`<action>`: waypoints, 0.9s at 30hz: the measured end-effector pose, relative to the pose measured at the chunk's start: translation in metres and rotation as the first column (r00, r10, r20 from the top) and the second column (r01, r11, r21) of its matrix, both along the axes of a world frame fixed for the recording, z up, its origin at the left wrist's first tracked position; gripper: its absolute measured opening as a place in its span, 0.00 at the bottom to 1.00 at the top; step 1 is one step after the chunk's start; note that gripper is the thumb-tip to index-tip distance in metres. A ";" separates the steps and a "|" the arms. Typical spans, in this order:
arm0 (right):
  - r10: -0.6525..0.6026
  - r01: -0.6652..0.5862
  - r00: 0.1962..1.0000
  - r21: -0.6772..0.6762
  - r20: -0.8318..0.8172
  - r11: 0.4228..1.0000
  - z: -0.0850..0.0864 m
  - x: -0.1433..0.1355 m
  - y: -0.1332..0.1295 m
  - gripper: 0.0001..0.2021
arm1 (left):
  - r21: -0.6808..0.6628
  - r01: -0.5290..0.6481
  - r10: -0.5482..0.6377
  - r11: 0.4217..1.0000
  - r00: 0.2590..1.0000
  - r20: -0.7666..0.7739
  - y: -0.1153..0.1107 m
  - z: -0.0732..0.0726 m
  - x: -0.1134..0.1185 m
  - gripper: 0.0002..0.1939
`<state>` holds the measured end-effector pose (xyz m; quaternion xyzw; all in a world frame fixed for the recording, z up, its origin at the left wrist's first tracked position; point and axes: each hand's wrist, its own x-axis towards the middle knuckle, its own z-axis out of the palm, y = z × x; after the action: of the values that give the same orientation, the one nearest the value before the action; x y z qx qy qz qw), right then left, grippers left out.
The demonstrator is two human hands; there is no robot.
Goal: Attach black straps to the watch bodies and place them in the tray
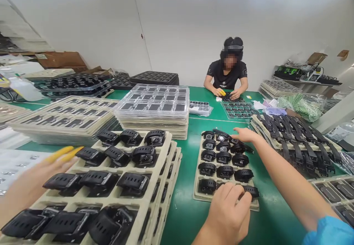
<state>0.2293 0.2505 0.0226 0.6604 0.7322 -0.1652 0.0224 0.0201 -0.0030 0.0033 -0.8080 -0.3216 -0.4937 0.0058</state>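
A beige tray [196,189] in front of me holds rows of black smartwatches, their straps curled. My left hand [228,212] is closed over the tray's near row, its fingers at a smartwatch [251,191] in the right corner and hiding part of the row. My right hand [245,135], below a blue sleeve, reaches over the far right corner with fingers stretched and apart. Under it sits another smartwatch [238,148], its strap sticking out past the tray's side. At the far edge one smartwatch [221,132] lies across its cell.
To the left, stacked trays [163,164] hold more watches; a neighbour's blurred hand [24,182] with yellow finger cots is beside them. Lidded trays [152,116] stand behind. Opposite, a person [226,75] works. Black straps [298,138] cover a stack at right.
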 end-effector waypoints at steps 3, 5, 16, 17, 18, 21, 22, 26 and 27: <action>-0.062 0.067 0.994 -0.058 0.090 0.996 -0.002 0.014 -0.009 0.16 | -0.045 0.007 -0.008 0.999 1.000 -0.025 -0.001 0.000 0.000 0.10; -0.081 0.089 0.989 -0.064 0.121 0.994 -0.005 0.016 -0.016 0.16 | -0.069 0.017 -0.020 0.997 0.999 -0.039 0.000 -0.001 0.001 0.10; -0.056 0.008 0.986 0.283 0.159 0.959 0.039 0.013 -0.043 0.15 | -0.121 0.040 -0.041 0.992 0.999 -0.011 0.012 -0.013 0.002 0.12; -0.031 -0.026 0.987 0.344 0.160 0.939 0.050 0.016 -0.049 0.14 | -0.115 0.038 -0.037 0.993 0.999 0.011 0.012 -0.011 0.001 0.12; 0.000 -0.066 0.987 0.402 0.162 0.914 0.060 0.019 -0.057 0.14 | -0.101 0.032 -0.028 0.994 0.998 0.048 0.012 -0.008 0.000 0.12; 0.106 -0.185 0.979 0.535 0.176 0.824 0.088 0.032 -0.089 0.15 | 0.007 -0.070 0.067 0.998 0.972 0.226 0.012 0.003 -0.011 0.13; 0.140 -0.220 0.973 0.568 0.181 0.793 0.094 0.036 -0.102 0.15 | 0.055 -0.147 0.124 0.988 0.948 0.294 0.012 0.006 -0.017 0.14; 0.397 -0.417 0.893 0.721 0.211 0.554 0.104 0.045 -0.157 0.14 | 0.118 -0.400 0.303 0.909 0.828 0.471 0.007 0.020 -0.036 0.16; 0.484 -0.462 0.852 0.724 0.202 0.512 0.102 0.043 -0.170 0.15 | 0.060 -0.363 0.294 0.930 0.830 0.474 0.004 0.023 -0.037 0.15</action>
<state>0.2719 0.0810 0.1243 0.3819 0.8847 0.1559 -0.2174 -0.0167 0.0010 0.0266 -0.5989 -0.4108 -0.6834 0.0745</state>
